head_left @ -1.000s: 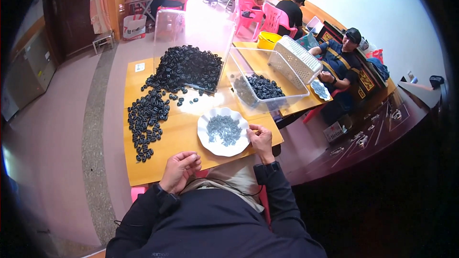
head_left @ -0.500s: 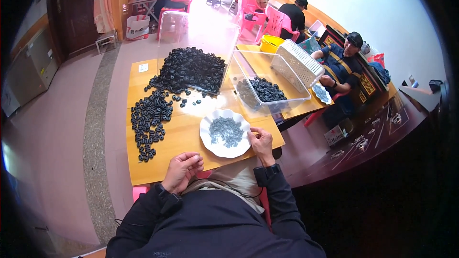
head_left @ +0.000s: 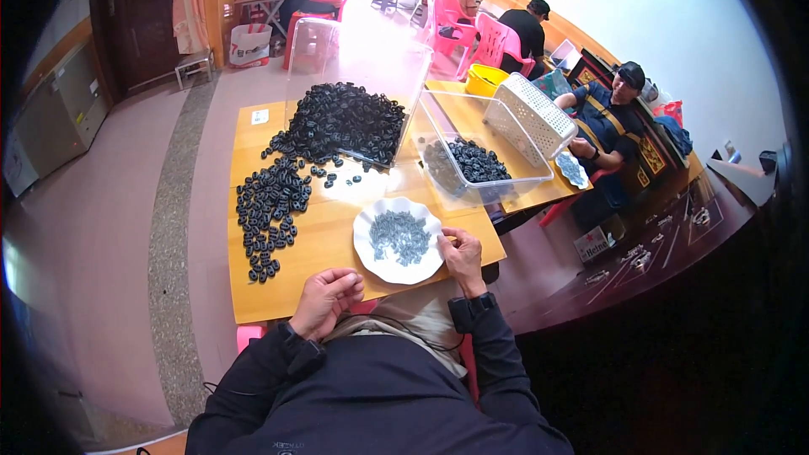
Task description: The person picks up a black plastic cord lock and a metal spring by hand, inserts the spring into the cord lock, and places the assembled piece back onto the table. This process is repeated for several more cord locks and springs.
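Tabletop (head_left: 327, 240), wood-coloured: carries everything below. Large clear bin (head_left: 362, 55) on the far side, looks tipped, mouth toward the near side. Second clear bin (head_left: 529, 184) to the right of it, black parts inside. Black pile (head_left: 345, 120) sits in and in front of the large bin; loose black parts (head_left: 274, 195) trail off it down the left side toward the near edge.

White plate (head_left: 367, 263), wavy rim, is at the near edge right of centre, flat on the tabletop, between the two hands.

Right hand (head_left: 461, 258): grip clamped on the plate's right rim, thumb and fingertips right at the edge; underside of the hold hidden. Left hand (head_left: 329, 299): just off the plate's near-left rim, not holding it, thumb and index tips together. Can't tell if a small piece is pinched between them.

Grey pieces (head_left: 393, 232), small and slender, heaped on the plate, left of the right grip, beyond the left one. Some bare plate shows at the near side of the heap.

Vs. 1 s ago: whole view swung a touch, so most of the scene sits farther right. Bins and black pile unchanged. Right grip same spot on the rim; left fingertips same pose.
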{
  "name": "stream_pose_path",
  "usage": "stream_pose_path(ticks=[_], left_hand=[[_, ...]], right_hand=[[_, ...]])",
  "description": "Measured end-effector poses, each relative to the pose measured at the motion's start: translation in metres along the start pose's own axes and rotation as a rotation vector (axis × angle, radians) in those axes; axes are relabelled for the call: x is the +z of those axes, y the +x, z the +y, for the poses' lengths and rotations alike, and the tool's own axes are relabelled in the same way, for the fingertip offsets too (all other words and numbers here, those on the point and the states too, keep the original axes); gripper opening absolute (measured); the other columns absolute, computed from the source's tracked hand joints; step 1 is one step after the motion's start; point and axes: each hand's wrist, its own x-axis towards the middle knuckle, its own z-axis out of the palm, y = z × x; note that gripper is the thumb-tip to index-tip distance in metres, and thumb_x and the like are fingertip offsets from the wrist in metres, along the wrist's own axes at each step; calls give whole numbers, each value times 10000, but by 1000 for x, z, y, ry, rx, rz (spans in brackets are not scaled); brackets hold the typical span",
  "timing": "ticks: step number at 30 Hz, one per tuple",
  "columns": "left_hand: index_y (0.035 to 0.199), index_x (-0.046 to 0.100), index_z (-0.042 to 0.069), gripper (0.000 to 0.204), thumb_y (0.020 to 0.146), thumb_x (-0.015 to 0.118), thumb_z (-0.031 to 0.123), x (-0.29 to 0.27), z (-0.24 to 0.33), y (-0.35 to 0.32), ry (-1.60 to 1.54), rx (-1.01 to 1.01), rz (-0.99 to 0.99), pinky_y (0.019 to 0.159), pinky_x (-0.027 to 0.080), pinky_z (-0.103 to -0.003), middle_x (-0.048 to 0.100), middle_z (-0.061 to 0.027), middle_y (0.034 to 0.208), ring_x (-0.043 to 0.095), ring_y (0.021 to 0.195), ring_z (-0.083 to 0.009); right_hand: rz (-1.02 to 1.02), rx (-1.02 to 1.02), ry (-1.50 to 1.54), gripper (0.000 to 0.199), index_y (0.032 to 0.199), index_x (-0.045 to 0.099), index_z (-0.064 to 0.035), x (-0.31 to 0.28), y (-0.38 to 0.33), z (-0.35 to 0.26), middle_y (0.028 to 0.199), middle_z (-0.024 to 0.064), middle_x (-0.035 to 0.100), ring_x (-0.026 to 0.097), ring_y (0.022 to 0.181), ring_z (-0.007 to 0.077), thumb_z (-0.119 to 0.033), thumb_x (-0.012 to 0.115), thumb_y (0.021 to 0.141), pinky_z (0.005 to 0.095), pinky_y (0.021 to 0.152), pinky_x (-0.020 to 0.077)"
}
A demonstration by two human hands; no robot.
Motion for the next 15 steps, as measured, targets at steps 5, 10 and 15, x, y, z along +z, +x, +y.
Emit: stream_pose_path(ticks=[5, 10, 15], left_hand=[[1047, 593, -9, 155, 927, 601, 90, -5, -3, -1, -13, -9, 10, 774, 560, -298, 651, -77, 930, 644, 827, -156], [1075, 586, -9, 185, 926, 609, 99, -4, -3, 6, -4, -14, -12, 790, 543, -291, 641, -68, 953, 629, 850, -149], [1060, 612, -1, 177, 917, 627, 102, -8, -2, 9, -62, -37, -22, 727, 561, -256, 655, -61, 916, 642, 796, -121]], right_hand=[[-18, 6, -7, 226, 993, 683, 26, 2, -1, -1, 663, 80, 672, 607, 588, 99, -124, 684, 824, 256, 532, 467], [-65, 40, 134, 190, 1003, 682, 30, -2, 5, -3, 712, 36, 655, 570, 601, 80, -96, 668, 862, 230, 531, 458], [-117, 41, 67, 203, 1012, 675, 34, -7, 12, 6, 730, 59, 666, 593, 643, 93, -106, 673, 865, 231, 571, 471]])
